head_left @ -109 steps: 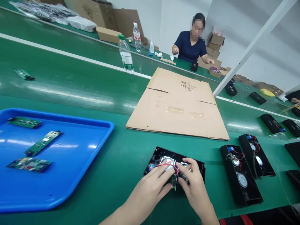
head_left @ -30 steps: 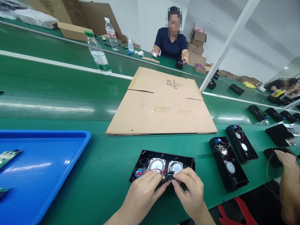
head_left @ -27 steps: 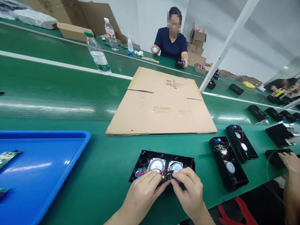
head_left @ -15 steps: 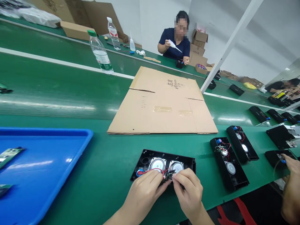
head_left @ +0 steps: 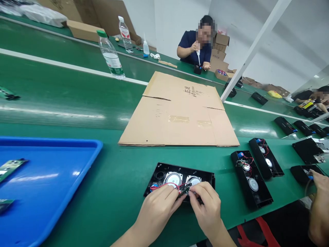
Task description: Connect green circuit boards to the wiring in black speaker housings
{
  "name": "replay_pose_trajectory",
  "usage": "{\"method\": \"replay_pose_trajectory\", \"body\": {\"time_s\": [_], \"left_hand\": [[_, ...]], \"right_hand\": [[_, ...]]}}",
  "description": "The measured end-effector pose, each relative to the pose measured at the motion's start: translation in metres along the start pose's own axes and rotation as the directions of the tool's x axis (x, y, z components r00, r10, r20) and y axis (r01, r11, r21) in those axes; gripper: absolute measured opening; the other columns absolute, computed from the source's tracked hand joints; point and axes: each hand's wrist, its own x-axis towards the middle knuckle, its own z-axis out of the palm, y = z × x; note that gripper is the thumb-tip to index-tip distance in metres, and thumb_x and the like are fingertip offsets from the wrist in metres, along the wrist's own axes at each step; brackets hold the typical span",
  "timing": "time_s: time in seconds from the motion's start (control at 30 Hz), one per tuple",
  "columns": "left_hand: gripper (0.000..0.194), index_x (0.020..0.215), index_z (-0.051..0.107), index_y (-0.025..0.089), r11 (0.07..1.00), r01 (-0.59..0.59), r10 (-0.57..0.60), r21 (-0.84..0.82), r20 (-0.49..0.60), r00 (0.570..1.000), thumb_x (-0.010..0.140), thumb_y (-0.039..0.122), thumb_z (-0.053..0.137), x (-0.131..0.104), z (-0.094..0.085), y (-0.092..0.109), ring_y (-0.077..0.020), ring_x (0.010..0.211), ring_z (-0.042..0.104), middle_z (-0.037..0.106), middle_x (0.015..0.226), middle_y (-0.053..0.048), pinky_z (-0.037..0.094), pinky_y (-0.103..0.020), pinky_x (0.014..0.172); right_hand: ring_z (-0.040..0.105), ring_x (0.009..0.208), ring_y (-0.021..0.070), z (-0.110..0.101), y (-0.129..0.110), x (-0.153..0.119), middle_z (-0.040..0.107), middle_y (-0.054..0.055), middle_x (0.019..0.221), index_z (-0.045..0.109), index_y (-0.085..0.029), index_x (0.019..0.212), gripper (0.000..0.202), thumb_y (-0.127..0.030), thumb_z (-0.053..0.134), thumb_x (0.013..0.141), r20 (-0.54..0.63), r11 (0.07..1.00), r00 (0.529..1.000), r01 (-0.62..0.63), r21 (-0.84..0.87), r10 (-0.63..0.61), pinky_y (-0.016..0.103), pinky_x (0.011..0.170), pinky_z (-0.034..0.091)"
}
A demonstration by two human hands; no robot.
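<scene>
A black speaker housing (head_left: 167, 169) lies open on the green bench in front of me, with two round silver speakers (head_left: 173, 179) and red wires inside. Over its near edge, my left hand (head_left: 160, 206) pinches a small dark circuit board (head_left: 183, 189) with wires attached. The fingertips of my right hand (head_left: 207, 202) are closed at the other end of the same board, close to the right speaker. Fingers partly hide the board and the lower part of the housing.
On the left is a blue tray (head_left: 95, 147) holding green circuit boards (head_left: 11, 168). A flat cardboard sheet (head_left: 180, 109) lies beyond the housing. Two more open housings (head_left: 253, 181) stand to the right, near another person's hand (head_left: 320, 181). Across the bench, a person (head_left: 195, 44) holds a white bottle.
My hands have barely moved and stay on the board. The person across has leaned in and tipped the white bottle down over a black part. A board on the belt at left has shifted right.
</scene>
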Motion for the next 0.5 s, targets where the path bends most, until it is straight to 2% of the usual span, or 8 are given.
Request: {"method": "replay_pose_trajectory", "body": {"time_s": [0.2, 0.27, 0.33, 0.43, 0.5], "left_hand": [[0.037, 0.06, 0.052, 0.018, 0.997, 0.048, -0.049, -0.057, -0.002, 0.999, 0.094, 0.023, 0.037, 0.0, -0.003, 0.0, -0.0134, 0.044, 0.053, 0.053, 0.05, 0.001, 0.038, -0.025, 0.044], [0.033, 0.064, 0.053, 0.018, 0.993, 0.076, -0.076, -0.095, 0.001, 0.997, 0.093, 0.025, 0.038, 0.0, -0.004, 0.0, -0.0138, 0.046, 0.056, 0.056, 0.052, 0.001, 0.041, -0.024, 0.044], [0.03, 0.069, 0.054, 0.018, 0.99, 0.091, -0.095, -0.105, -0.039, 0.995, 0.093, 0.027, 0.039, -0.002, -0.004, -0.001, -0.0146, 0.047, 0.059, 0.059, 0.054, 0.0, 0.044, -0.024, 0.045], [0.027, 0.078, 0.054, 0.017, 0.98, 0.159, -0.17, -0.119, -0.093, 0.981, 0.093, 0.032, 0.037, -0.003, -0.004, -0.003, -0.0164, 0.048, 0.063, 0.065, 0.058, -0.003, 0.049, -0.024, 0.046], [0.024, 0.085, 0.053, 0.018, 0.941, 0.273, -0.288, -0.202, -0.049, 0.956, 0.09, 0.037, 0.04, -0.004, -0.007, -0.004, -0.0169, 0.048, 0.065, 0.068, 0.063, -0.004, 0.052, -0.024, 0.045]], "right_hand": [[0.059, 0.064, 0.0127, -0.003, 0.001, -0.003, 0.061, 0.003, 0.075, 0.057, -0.019, 0.095, 0.015, -0.01, 0.05, 0.086, 0.002, 0.997, 1.0, 0.023, 0.068, -0.023, 0.024, 0.058, 0.051], [0.057, 0.063, 0.0124, -0.008, 0.006, -0.005, 0.061, 0.003, 0.075, 0.054, -0.02, 0.104, 0.019, -0.014, 0.051, 0.087, -0.02, 0.996, 1.0, -0.001, 0.088, 0.003, 0.024, 0.056, 0.051], [0.058, 0.066, 0.014, -0.014, 0.015, -0.005, 0.061, 0.004, 0.079, 0.051, -0.021, 0.112, 0.024, -0.025, 0.052, 0.088, -0.028, 0.996, 0.998, -0.055, 0.067, 0.057, 0.025, 0.057, 0.052], [0.059, 0.096, 0.0234, -0.02, 0.028, -0.004, 0.06, 0.011, 0.103, 0.047, -0.02, 0.119, 0.042, -0.045, 0.053, 0.086, 0.092, 0.995, 0.991, -0.087, -0.055, 0.092, 0.039, 0.075, 0.054], [0.045, 0.118, 0.032, -0.021, 0.034, -0.004, 0.048, 0.016, 0.127, 0.043, -0.019, 0.126, 0.062, -0.053, 0.061, 0.077, 0.24, 0.986, 0.967, -0.041, -0.159, 0.079, 0.053, 0.091, 0.045]]}}
